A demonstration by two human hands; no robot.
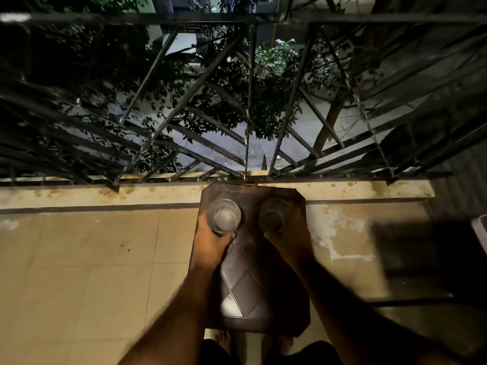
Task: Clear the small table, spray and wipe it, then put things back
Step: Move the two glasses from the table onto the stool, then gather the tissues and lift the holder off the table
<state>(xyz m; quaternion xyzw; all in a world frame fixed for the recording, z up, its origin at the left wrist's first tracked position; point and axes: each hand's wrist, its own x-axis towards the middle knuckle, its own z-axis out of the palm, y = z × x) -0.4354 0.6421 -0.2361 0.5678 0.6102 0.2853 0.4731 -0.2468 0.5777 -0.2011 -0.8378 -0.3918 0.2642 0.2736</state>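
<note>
A small dark brown table (245, 291) with a diamond-patterned top stands against the balcony ledge. Two clear drinking glasses are at its far end. My left hand (210, 246) grips the left glass (224, 216) from the near side. My right hand (287, 243) holds the right glass (274, 216), which lies in shadow. Whether the glasses rest on the table or are lifted is unclear.
A stained concrete ledge (105, 194) and a dark metal railing (247, 101) run behind the table, with trees and a street below. Beige floor tiles (79, 272) spread to the left. A dark blurred object (421, 251) sits at the right. My feet (224, 341) show under the table's near edge.
</note>
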